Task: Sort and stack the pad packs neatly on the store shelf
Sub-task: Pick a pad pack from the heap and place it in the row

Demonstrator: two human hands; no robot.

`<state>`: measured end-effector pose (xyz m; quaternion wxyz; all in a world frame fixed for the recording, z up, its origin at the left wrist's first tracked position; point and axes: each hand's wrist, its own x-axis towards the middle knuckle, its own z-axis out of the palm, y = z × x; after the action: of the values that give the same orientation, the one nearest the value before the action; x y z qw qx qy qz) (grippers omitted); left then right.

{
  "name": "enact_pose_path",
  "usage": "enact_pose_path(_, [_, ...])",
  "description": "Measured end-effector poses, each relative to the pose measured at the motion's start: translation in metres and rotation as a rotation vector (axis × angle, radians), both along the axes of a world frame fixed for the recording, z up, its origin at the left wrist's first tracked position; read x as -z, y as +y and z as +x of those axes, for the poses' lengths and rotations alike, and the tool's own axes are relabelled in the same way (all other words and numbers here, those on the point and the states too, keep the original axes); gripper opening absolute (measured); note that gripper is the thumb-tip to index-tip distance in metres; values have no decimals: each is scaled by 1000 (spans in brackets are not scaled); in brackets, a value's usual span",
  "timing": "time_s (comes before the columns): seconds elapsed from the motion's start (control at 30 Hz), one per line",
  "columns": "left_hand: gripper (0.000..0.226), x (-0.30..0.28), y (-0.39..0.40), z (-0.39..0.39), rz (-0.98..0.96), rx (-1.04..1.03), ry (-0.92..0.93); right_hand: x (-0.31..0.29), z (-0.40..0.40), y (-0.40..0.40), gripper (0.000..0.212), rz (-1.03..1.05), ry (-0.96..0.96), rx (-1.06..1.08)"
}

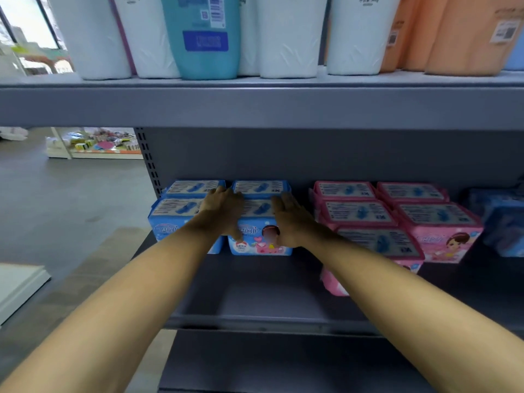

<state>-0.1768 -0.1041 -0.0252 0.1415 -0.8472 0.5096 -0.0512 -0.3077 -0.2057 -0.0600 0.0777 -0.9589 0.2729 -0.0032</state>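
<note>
At frame centre, both hands flank the front blue pack (259,239) on the grey shelf (255,302): the left hand (224,211) and right hand (286,219) lie with fingers straight against its sides. More blue packs (184,205) sit left and behind; pink packs (397,217) are stacked right. The upper shelf (255,106) carries tissue rolls (289,38).

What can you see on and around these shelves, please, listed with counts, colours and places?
blue packs: four visible, light blue, left on the middle shelf
pink packs: at least five, pink, right of the blue ones
dark blue packs: count unclear, far right
white rolls: several, white, top shelf
teal pack: one, top shelf
orange packs: several, top shelf right
left hand: on the front blue pack
right hand: on the same pack's right side
</note>
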Motion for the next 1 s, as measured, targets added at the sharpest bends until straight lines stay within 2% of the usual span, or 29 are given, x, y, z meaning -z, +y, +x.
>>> enact_pose_path(0.1, [109, -2, 1, -3, 32, 27, -68, 0, 1, 3, 98, -68, -35, -2])
enact_pose_path(0.23, [122, 5, 4, -1, 51, 71, -67, 4, 3, 8, 98, -58, -107, 16])
enact_pose_path(0.47, [117, 11, 4, -1, -1, 71, -25, 8, 5, 9, 102, -109, -127, 35])
enact_pose_path(0.87, [123, 19, 6, 0, -48, 56, 16, 11, 3, 7, 105, -103, -149, 35])
enact_pose_path(1.0, [124, 19, 9, 4, -55, 84, 12, 5, 0, 6, 109, -91, -98, 22])
